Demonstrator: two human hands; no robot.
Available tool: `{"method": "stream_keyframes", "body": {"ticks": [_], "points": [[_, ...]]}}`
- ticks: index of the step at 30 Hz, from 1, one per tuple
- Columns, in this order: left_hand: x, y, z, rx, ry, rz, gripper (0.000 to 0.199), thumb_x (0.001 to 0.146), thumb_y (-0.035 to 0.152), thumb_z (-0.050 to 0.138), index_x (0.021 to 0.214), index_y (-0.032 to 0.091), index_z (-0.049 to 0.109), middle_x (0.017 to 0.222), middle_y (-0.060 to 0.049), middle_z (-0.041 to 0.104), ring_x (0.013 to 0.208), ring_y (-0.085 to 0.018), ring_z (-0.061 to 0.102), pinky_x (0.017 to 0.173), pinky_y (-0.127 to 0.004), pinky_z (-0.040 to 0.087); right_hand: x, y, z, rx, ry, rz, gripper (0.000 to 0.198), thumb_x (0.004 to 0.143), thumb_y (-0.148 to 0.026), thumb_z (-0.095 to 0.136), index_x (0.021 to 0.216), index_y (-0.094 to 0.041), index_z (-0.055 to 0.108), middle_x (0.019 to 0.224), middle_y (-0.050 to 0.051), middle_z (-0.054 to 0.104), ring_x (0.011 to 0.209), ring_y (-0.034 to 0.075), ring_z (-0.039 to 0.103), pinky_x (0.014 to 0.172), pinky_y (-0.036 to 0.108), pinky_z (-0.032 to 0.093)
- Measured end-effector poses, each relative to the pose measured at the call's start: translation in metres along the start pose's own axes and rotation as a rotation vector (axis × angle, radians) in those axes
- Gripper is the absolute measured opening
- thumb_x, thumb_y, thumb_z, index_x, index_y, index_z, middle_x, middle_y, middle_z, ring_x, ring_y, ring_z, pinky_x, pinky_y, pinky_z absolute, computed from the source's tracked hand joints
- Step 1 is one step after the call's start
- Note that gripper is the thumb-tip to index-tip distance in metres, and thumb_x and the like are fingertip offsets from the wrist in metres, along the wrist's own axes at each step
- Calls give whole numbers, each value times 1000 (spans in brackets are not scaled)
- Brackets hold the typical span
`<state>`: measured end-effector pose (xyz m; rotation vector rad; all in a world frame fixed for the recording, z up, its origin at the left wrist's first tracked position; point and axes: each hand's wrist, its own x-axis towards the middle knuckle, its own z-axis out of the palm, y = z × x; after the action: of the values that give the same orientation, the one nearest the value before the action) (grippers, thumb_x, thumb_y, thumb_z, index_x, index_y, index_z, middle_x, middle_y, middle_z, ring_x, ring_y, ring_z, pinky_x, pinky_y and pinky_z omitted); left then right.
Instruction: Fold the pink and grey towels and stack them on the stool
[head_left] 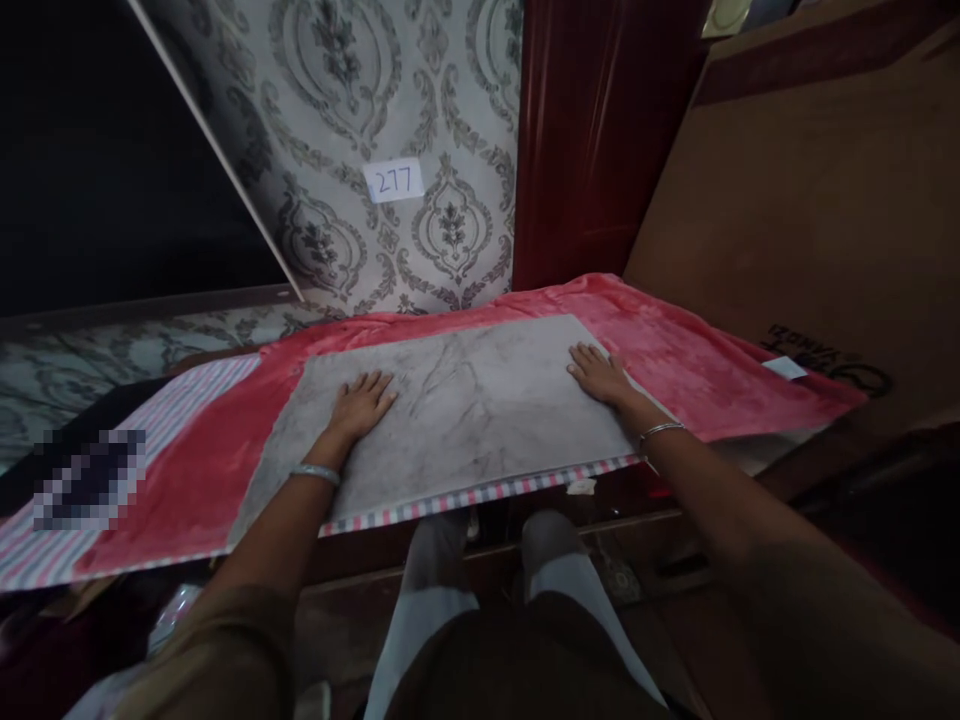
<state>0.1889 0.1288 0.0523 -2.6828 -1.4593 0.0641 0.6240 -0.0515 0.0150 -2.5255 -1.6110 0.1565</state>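
A grey cloth [480, 400] with darker creases or smudges lies spread over a pink-red plush blanket [195, 470]. On the cloth's left part my left hand [363, 405] rests flat, fingers spread. My right hand [598, 374] lies flat near the cloth's right edge, its fingers stretched out. Neither hand grips anything. Along the front, a checked pink, grey and white border [480, 494] shows below the grey cloth. A striped fabric [176, 400] is under the blanket's left end.
A large cardboard box [810, 200] stands at the right. Behind are patterned wallpaper [345, 70], a paper marked 277 [394, 180] and a dark red panel [592, 130]. A black screen-like panel [112, 150] fills the upper left. A small white tag [784, 368] lies on the blanket's right side.
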Motion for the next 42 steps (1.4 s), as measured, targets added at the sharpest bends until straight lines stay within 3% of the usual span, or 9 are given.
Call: {"method": "stream_keyframes", "body": {"ticks": [4,7,12,17,27,31,36,39,42], "points": [[0,6,-11,-14,-65,-29,61,104,49,23,160,26,30,165,-10,32,152,-34,25,120,-60,19,-15,-10,-6,51,-11,54,69,103,-51,17,163,-17,15,169,13,11,156,31,11,122,60,16],[-7,34,-22,-31,-33,-51,62,103,49,29,157,20,36,163,-14,35,149,-38,30,118,-63,22,-31,-35,-7,24,16,-4,68,103,-54,19,163,-23,20,170,11,13,155,35,11,118,66,20],[-44,116,-15,-135,-2,291,67,99,58,40,159,29,31,167,-9,26,153,-39,18,120,-65,14,-61,-87,11,-57,45,-239,64,102,-55,24,161,-29,27,169,6,16,155,34,14,119,65,21],[-67,149,4,-189,4,311,68,97,63,43,158,34,34,169,-5,19,155,-42,7,118,-72,8,-74,-99,24,-100,54,-258,63,103,-54,25,161,-29,27,169,4,16,155,31,13,120,62,20],[-69,144,0,-284,-26,338,71,94,64,48,157,31,36,169,-8,18,155,-42,7,119,-72,5,-74,-89,28,-85,73,-266,62,102,-53,24,159,-30,32,168,4,24,154,32,21,119,63,25],[-77,121,-5,-337,-89,382,73,95,60,50,158,28,32,168,-10,21,156,-35,13,121,-66,11,-74,-87,33,-105,73,-260,64,100,-52,23,158,-27,35,167,6,26,152,33,23,117,62,28],[-109,64,-9,-288,87,-47,63,100,48,47,156,22,36,167,-14,25,155,-33,16,122,-66,8,-77,-88,33,-132,70,-279,69,100,-51,12,159,-22,33,167,7,25,153,32,21,117,60,29],[-128,24,-4,-256,53,-258,62,101,45,44,157,20,35,167,-15,25,155,-32,18,122,-65,12,-78,-87,34,-145,59,-265,73,97,-54,11,159,-22,34,167,7,24,153,33,21,117,59,30],[-137,-7,3,-217,-4,-341,62,102,46,40,158,19,33,167,-15,23,155,-31,17,122,-63,14,-78,-86,36,-128,68,-267,77,96,-57,8,159,-21,34,168,8,23,153,34,22,116,61,29]]}}
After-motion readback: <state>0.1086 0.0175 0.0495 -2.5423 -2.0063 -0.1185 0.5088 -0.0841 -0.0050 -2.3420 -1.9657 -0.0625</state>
